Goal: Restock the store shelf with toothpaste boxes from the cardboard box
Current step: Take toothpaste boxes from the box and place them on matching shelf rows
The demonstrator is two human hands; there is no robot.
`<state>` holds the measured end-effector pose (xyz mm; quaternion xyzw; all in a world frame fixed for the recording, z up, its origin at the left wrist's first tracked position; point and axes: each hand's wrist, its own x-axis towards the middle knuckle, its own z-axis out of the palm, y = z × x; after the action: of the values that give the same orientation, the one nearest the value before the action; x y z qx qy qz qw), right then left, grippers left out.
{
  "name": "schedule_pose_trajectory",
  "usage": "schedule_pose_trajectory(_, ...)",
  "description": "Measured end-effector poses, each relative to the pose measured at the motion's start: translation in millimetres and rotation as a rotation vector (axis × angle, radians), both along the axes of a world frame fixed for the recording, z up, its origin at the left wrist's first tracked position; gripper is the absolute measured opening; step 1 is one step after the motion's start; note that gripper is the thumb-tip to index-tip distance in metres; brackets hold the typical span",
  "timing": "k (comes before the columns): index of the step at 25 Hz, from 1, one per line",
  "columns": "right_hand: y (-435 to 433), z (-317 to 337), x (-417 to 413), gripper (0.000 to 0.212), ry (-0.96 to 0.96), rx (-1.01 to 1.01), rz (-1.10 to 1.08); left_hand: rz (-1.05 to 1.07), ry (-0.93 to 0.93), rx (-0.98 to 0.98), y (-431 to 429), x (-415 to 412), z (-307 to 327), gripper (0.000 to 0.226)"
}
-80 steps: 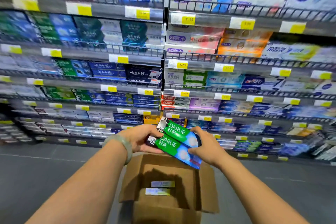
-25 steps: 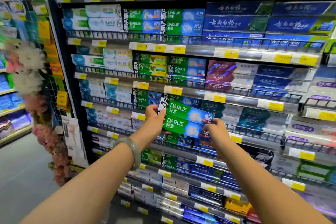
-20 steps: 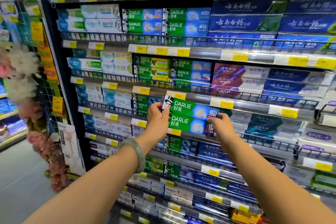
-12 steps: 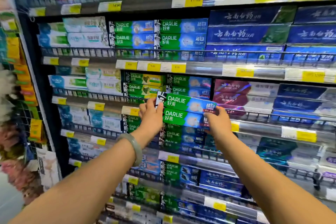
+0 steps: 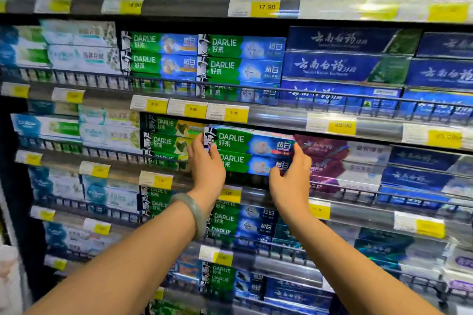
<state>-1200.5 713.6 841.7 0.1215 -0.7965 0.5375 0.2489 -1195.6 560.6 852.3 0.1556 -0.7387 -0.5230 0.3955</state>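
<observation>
Raised since half a second ago, the two toothpaste boxes (image 5: pixel 249 152) now stand level with the bay they were then held just below, and they cover the stock that showed above them. Item: the pair is stacked one on the other, long sides level, green-and-blue faces outward, upper edge just beneath the yellow price tags (image 5: pixel 227 113) of the shelf above. Position: between a column of green-and-yellow boxes (image 5: pixel 170 141) on the left and maroon boxes (image 5: pixel 323 161) on the right, close against both. A dark gap shows under the lower box, above the wire rail (image 5: pixel 340 188) of the shelf (image 5: pixel 256 195); whether the pair rests on anything cannot be told. Left hand (image 5: pixel 206 170): clamped on the left end of the stack, thumb laid on the front face beside the printed portrait, fingers up along the end. Right hand (image 5: pixel 290 183): clamped on the right end, fingers at the upper corner and thumb under the lower box. A pale green bracelet (image 5: pixel 190 212) sits on the left wrist. The shelf above carries matching green-and-blue boxes (image 5: pixel 242 57) and dark blue boxes (image 5: pixel 343 66) behind its own rail. Lower shelves hold further green and blue stock, blurred.
</observation>
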Motion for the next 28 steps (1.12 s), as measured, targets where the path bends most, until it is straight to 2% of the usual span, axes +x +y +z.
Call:
schedule_pose_trajectory(2, -1.7, -3.5, -4.3, 0.069, 0.024, 0.055, -0.028, -0.011, 0.065, 0.031, 2.8, -6.1, 0.6, 0.040)
schedule_pose_trajectory(5, -5.8, -6.2, -10.6, 0.072, 0.029, 0.084, -0.088, -0.008, 0.047, -0.048, 2.7, -12.6, -0.6, 0.031)
schedule_pose_trajectory(13, -19.6, -4.6, -22.2, 0.079, -0.019, 0.144, -0.218, -0.135, -0.088, -0.350, -10.3, -14.4, -9.9, 0.037)
schedule_pose_trajectory(18, -25.8, -4.9, -21.3, 0.080, 0.011, 0.117, -0.274, -0.227, -0.096, -0.446, -20.6, -15.3, -5.7, 0.044)
schedule_pose_trajectory(22, -26.9, -4.7, -21.8, 0.080, 0.031, 0.203, -0.345, -0.210, -0.126, -0.524, -19.5, -20.0, -10.3, 0.052)
schedule_pose_trajectory(28, -30.5, -7.6, -19.3, 0.079, 0.047, 0.274, -0.382, -0.083, -0.263, -0.756, -22.0, -21.7, -12.0, 0.061)
